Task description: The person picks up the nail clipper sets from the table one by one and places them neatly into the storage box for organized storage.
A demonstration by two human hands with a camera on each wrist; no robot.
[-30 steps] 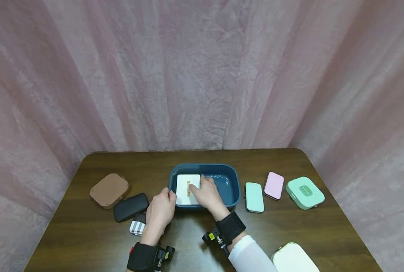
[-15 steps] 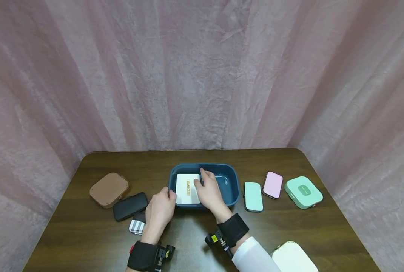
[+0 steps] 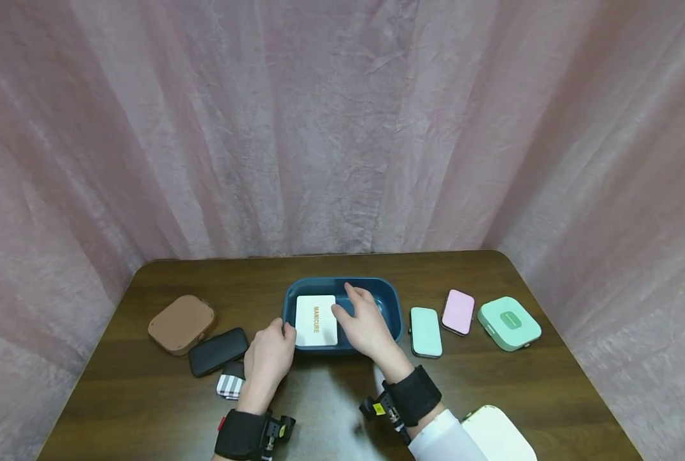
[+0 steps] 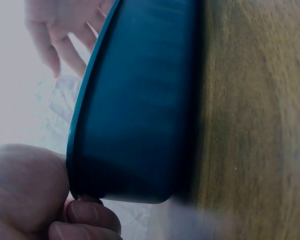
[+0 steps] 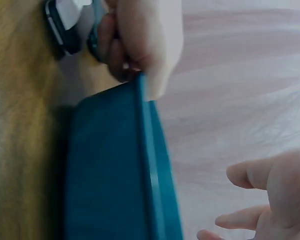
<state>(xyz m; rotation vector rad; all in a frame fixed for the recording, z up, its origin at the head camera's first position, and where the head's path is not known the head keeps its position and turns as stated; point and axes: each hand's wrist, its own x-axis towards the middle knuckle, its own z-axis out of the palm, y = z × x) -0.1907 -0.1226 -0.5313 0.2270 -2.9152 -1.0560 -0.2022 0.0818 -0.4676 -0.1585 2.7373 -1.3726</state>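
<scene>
A blue rectangular tub [image 3: 400, 314] stands at the back middle of the table. Inside its left half lies a white box [image 3: 316, 321] printed "MANICURE". My left hand [image 3: 270, 355] grips the tub's near left corner, thumb over the rim and fingers curled beneath it, as the left wrist view shows. Above the tub's right half hovers my right hand [image 3: 368, 323], its fingers spread and holding nothing. In the right wrist view, the right fingers [image 5: 245, 175] are apart from the tub's rim.
Left of the tub lie a brown case [image 3: 181, 324], a black case [image 3: 218, 352] and a checked case [image 3: 230, 385]. On the right are a mint case [image 3: 426, 332], a pink case [image 3: 458, 312] and a green box [image 3: 509, 323]. A white case [image 3: 499, 435] sits near the front.
My right hand has let go of the white box and moved to the right, fingers opening. The white box stays in the tub. My left hand keeps its grip on the corner.
</scene>
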